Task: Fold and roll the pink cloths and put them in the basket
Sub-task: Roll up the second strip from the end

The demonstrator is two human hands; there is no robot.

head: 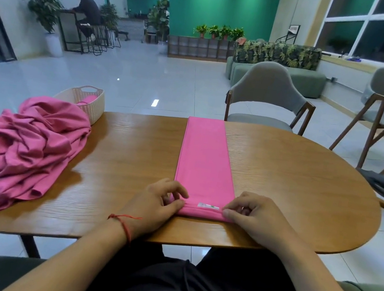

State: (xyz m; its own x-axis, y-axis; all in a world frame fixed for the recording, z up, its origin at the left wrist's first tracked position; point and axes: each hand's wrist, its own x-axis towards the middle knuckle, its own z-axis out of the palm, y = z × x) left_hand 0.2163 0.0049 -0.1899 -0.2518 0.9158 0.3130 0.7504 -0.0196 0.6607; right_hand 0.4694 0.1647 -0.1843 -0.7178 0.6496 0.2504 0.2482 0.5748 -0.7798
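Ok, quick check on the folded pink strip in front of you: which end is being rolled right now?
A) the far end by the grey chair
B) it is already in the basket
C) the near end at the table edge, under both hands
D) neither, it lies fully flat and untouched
C: the left hand and right hand pinch a small rolled lip at the near end of the folded pink strip; the rest lies flat across the table.

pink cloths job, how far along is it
Done: one rolled cloth already sits in the basket. In hand: the left hand and right hand are starting to roll the near end of the folded strip. Left: the crumpled pile is unfolded.
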